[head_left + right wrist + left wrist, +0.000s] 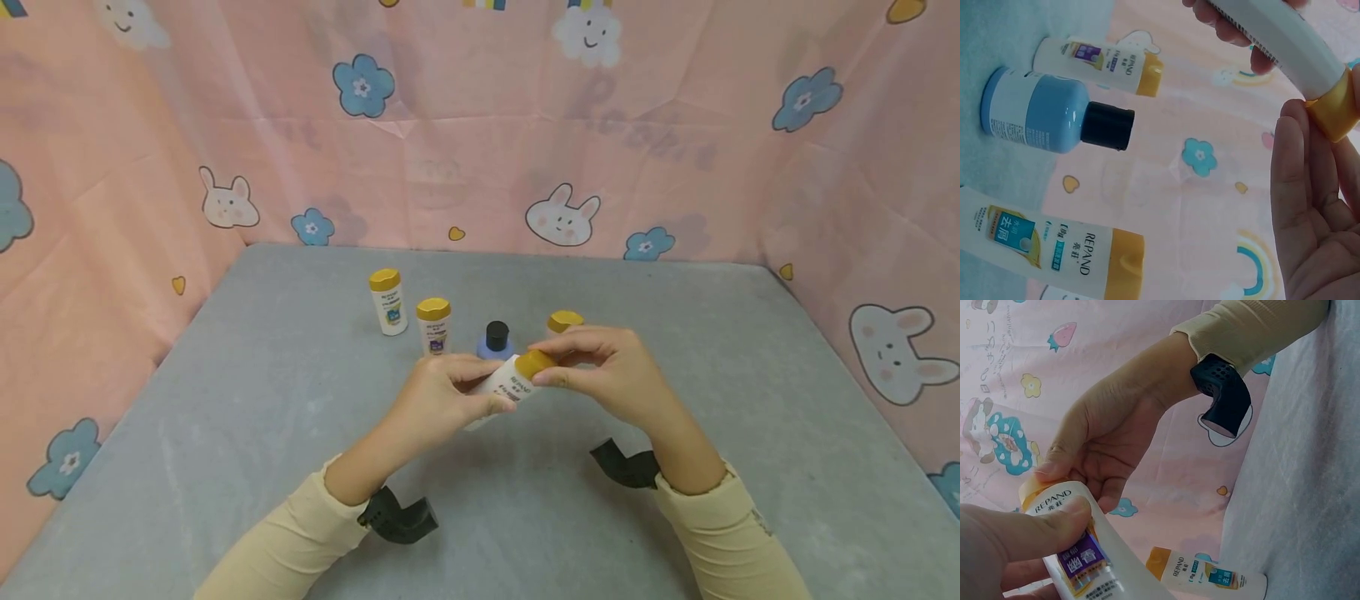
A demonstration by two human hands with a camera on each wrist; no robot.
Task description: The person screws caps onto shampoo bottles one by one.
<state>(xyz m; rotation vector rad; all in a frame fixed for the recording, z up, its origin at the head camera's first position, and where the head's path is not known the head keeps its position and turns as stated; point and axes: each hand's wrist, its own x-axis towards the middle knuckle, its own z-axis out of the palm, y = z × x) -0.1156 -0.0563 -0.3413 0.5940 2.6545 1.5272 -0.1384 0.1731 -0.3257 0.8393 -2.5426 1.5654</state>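
Observation:
A white shampoo bottle [508, 383] with a gold cap [534, 363] is held tilted above the table. My left hand [442, 396] grips its body, the thumb lying across the front below the brand lettering. At the upper end, my right hand [618, 375] pinches the cap between thumb and fingers. A purple label patch [1082, 555] shows on the held bottle in the left wrist view. The cap sits on the bottle; whether it is loose I cannot tell. Just behind the hands stands a blue bottle [1041, 112] with a black cap [497, 335].
Two white gold-capped bottles stand at the left: a farther one [388, 308] and a nearer one [435, 327]. Another gold-capped bottle [1054, 250] is partly hidden behind my right hand in the head view. The grey table [262, 417] meets a pink patterned cloth [450, 150].

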